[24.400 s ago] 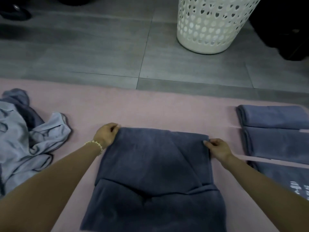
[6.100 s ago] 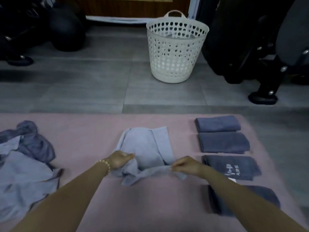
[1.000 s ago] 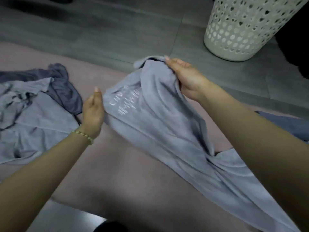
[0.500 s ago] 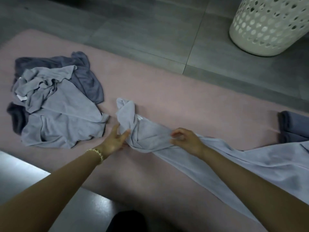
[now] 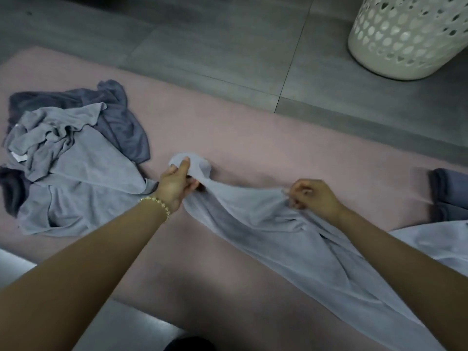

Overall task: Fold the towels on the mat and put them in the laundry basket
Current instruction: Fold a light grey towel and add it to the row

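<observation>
My left hand (image 5: 177, 184) and right hand (image 5: 312, 196) both pinch the light grey towel (image 5: 255, 224), stretched between them, trailing down-right past my right wrist.

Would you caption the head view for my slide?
Left hand and right hand grip a grey towel on the pink mat, beside an unfolded pile.

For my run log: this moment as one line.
light grey towel: unfolded, stretched across mat | left hand: grips its end | right hand: pinches its edge | laundry basket: on floor beyond mat
</observation>
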